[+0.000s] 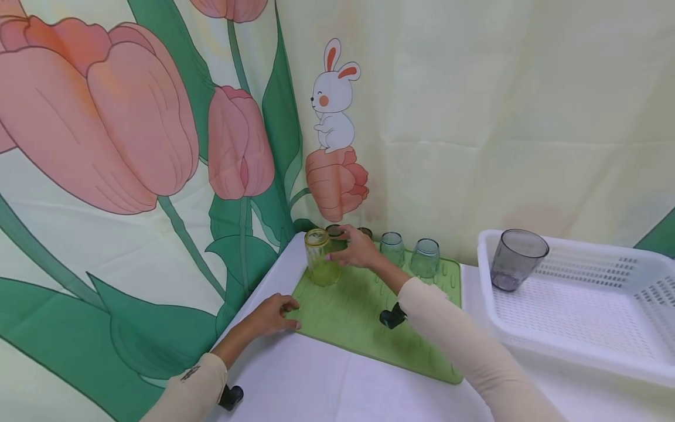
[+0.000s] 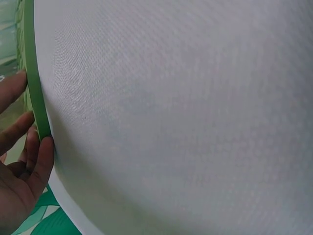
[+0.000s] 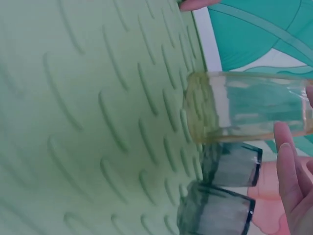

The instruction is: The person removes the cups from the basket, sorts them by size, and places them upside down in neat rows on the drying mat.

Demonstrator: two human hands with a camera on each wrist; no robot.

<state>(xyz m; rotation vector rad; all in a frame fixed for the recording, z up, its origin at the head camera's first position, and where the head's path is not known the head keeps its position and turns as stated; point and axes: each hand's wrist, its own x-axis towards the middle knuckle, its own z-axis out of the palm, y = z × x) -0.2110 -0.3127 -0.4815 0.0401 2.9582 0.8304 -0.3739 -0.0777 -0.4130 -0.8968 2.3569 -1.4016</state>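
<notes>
A yellow-tinted glass [image 1: 323,261] stands upside down near the left edge of a green ridged mat [image 1: 348,319]. My right hand [image 1: 358,249] is at its right side, fingers spread. One fingertip overlaps the glass's wall, and another is close to its upturned base, as the right wrist view also shows. My left hand [image 1: 269,316] rests at the mat's front left corner. In the left wrist view its thumb [image 2: 43,159] touches the mat's edge while the other fingers reach over the top.
Two bluish glasses [image 1: 392,249] [image 1: 425,258] stand inverted along the mat's back. Two dark glasses [image 3: 234,164] [image 3: 215,210] stand behind the yellow one. To the right, a white perforated basket [image 1: 575,316] holds a grey tumbler [image 1: 518,258]. A printed curtain [image 1: 448,117] hangs behind the table.
</notes>
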